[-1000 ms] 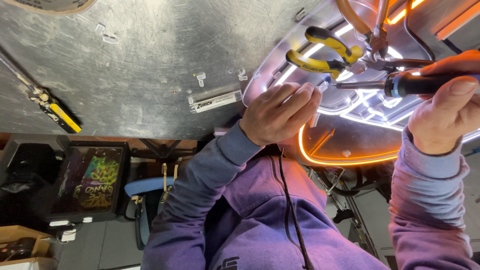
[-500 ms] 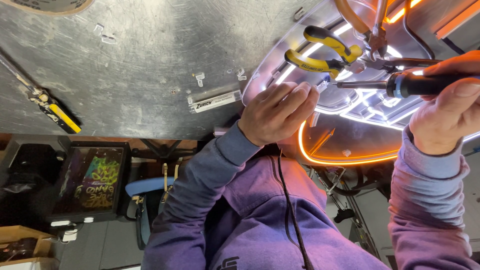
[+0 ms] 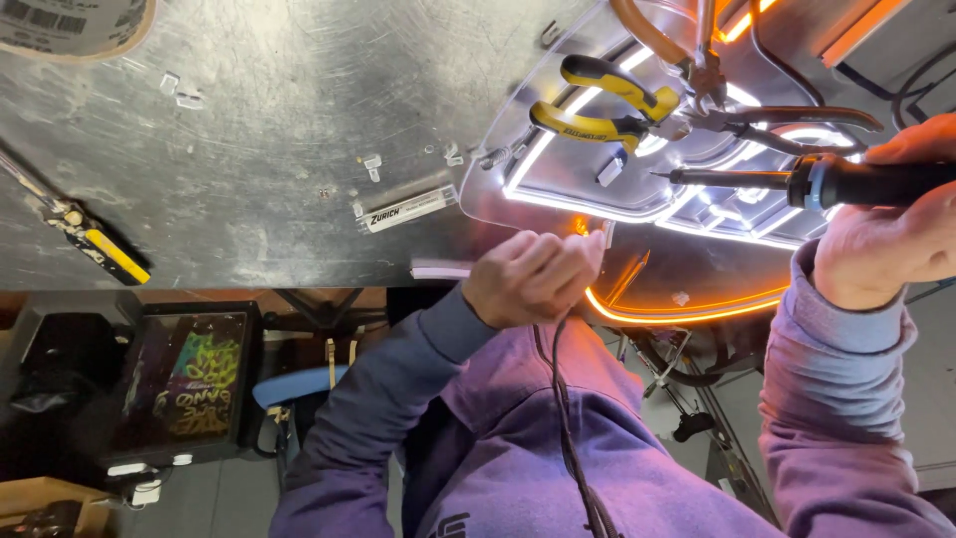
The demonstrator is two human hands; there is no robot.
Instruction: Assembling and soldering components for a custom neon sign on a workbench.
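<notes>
My left hand (image 3: 533,277) is closed at the near edge of the metal table (image 3: 249,120), pinching a thin dark wire (image 3: 563,399) that hangs down across my purple sweatshirt. It sits just below a clear sign panel (image 3: 558,179) outlined in glowing white strip, with an orange glowing strip (image 3: 687,311) curving under it. My right hand (image 3: 886,249) grips a black soldering iron (image 3: 757,179) held level, its tip pointing left over the panel. Yellow-handled pliers (image 3: 597,100) lie on the panel, clamped on cables.
A white labelled bar (image 3: 408,211) and small clear clips lie on the table. A yellow-handled tool (image 3: 105,249) rests at the left, a tape roll (image 3: 70,25) at the far left corner. A dark box (image 3: 184,384) with a colourful picture stands on the floor.
My left hand has drawn back from the panel's edge toward me, to the table's near edge. The right hand and soldering iron stay almost in place.
</notes>
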